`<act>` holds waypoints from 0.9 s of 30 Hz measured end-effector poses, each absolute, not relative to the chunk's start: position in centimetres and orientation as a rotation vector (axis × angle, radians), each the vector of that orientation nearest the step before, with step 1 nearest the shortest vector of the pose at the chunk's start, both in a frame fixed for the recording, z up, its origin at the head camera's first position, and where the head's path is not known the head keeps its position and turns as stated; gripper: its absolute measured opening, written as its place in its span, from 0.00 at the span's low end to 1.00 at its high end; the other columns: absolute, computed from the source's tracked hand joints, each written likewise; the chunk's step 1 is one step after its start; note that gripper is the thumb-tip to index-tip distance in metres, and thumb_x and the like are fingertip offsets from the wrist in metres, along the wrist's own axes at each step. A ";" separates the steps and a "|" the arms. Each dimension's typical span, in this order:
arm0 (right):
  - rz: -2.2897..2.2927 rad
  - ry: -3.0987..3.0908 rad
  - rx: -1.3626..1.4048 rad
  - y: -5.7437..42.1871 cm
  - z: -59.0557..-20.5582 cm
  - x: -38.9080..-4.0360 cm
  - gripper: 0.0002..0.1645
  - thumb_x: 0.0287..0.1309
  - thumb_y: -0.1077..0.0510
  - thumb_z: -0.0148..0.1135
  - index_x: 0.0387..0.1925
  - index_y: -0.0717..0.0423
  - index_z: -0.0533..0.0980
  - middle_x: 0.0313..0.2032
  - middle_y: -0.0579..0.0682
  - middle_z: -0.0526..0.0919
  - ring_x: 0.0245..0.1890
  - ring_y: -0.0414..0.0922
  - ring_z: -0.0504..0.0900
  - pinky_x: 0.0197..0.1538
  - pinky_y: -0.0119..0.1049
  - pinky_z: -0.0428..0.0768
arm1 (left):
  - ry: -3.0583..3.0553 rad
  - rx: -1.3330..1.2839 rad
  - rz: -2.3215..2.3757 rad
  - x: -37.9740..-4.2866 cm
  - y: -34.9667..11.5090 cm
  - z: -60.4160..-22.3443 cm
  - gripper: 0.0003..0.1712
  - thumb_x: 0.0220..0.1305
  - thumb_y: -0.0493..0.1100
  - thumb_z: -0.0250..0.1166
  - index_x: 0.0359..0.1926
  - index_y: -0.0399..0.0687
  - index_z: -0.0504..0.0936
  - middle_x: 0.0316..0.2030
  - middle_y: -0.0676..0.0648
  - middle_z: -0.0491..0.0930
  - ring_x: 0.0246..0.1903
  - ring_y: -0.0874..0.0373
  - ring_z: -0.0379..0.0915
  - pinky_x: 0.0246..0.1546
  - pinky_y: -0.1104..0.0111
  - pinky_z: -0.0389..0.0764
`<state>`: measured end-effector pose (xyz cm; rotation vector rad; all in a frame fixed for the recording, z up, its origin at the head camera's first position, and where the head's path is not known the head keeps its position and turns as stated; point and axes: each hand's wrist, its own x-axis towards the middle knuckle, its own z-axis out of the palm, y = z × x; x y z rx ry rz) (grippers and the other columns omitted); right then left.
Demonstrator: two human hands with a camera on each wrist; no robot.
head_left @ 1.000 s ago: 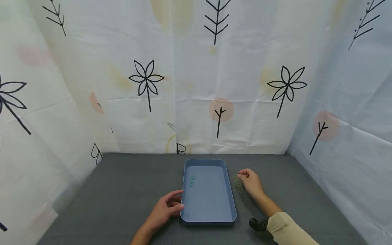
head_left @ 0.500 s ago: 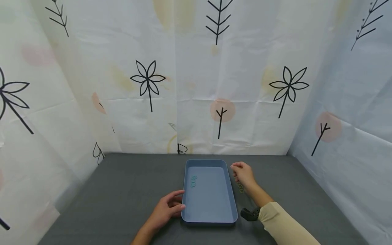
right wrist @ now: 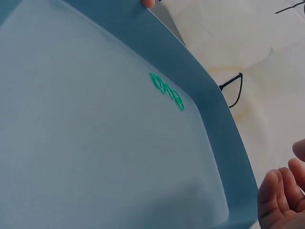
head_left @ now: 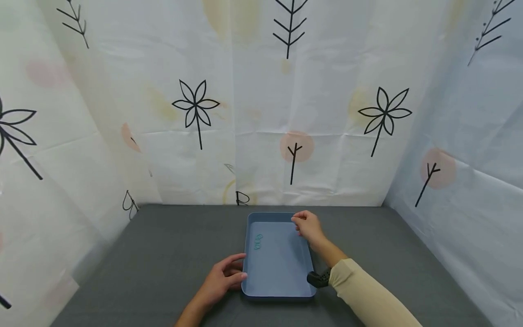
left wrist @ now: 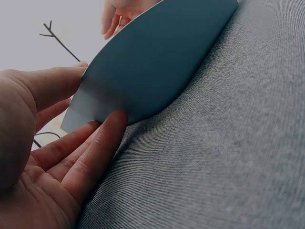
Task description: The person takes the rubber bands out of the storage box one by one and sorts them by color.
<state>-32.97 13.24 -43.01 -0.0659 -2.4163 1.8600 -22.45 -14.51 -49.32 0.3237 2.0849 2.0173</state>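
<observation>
A shallow blue tray (head_left: 278, 268) lies on the table, with several thin green rubber bands (right wrist: 167, 90) in a row on its floor near the left wall. My left hand (head_left: 222, 277) rests against the tray's left side; the left wrist view shows fingertips (left wrist: 116, 119) touching the outer wall and rim. Over the tray's far right corner is my right hand (head_left: 308, 227), thumb and forefinger pinched together on what looks like a yellow rubber band, too thin to make out. The right arm hides the spot where other yellow bands lay.
A dark grey cloth (head_left: 184, 240) covers the table around the tray. White printed curtains (head_left: 261, 113) stand behind it and along both sides. A black wrist device (head_left: 318, 278) sits below my right hand, overlapping the tray's right edge in the head view.
My right hand has moved left from the row of yellow rubber bands beside the tray to above its far right corner. My left hand and the tray stay put.
</observation>
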 end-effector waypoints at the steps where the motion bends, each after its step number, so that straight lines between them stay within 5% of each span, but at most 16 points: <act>1: 1.856 -2.426 -0.057 13.0 -43.0 -33.0 0.08 0.64 0.64 0.60 0.42 0.66 0.76 0.31 0.58 0.77 0.29 0.54 0.78 0.31 0.40 0.80 | 2.083 0.324 2.022 -22.4 -14.6 -49.3 0.34 0.63 0.39 0.68 0.68 0.37 0.67 0.54 0.32 0.74 0.46 0.48 0.78 0.40 0.55 0.83; 5: 1.830 -2.471 -0.017 12.1 -43.1 -33.3 0.08 0.64 0.64 0.60 0.41 0.66 0.75 0.37 0.64 0.79 0.35 0.61 0.80 0.36 0.45 0.83 | 2.081 0.327 2.026 -22.4 -14.7 -49.4 0.34 0.63 0.39 0.67 0.68 0.37 0.66 0.54 0.32 0.74 0.46 0.48 0.78 0.39 0.55 0.83; 13: 1.734 -2.620 0.098 10.4 -43.8 -33.9 0.07 0.64 0.63 0.60 0.41 0.64 0.75 0.37 0.55 0.80 0.38 0.57 0.81 0.37 0.46 0.83 | 2.074 0.318 2.032 -22.5 -14.6 -49.3 0.34 0.63 0.39 0.68 0.68 0.37 0.67 0.54 0.32 0.74 0.46 0.48 0.78 0.39 0.55 0.83; 27: 1.453 -2.861 0.451 7.8 -46.3 -34.6 0.07 0.63 0.61 0.63 0.41 0.59 0.77 0.31 0.48 0.78 0.24 0.41 0.75 0.26 0.35 0.77 | 2.078 0.347 2.028 -22.6 -14.6 -49.3 0.33 0.64 0.38 0.66 0.67 0.35 0.66 0.53 0.32 0.75 0.45 0.49 0.78 0.39 0.56 0.83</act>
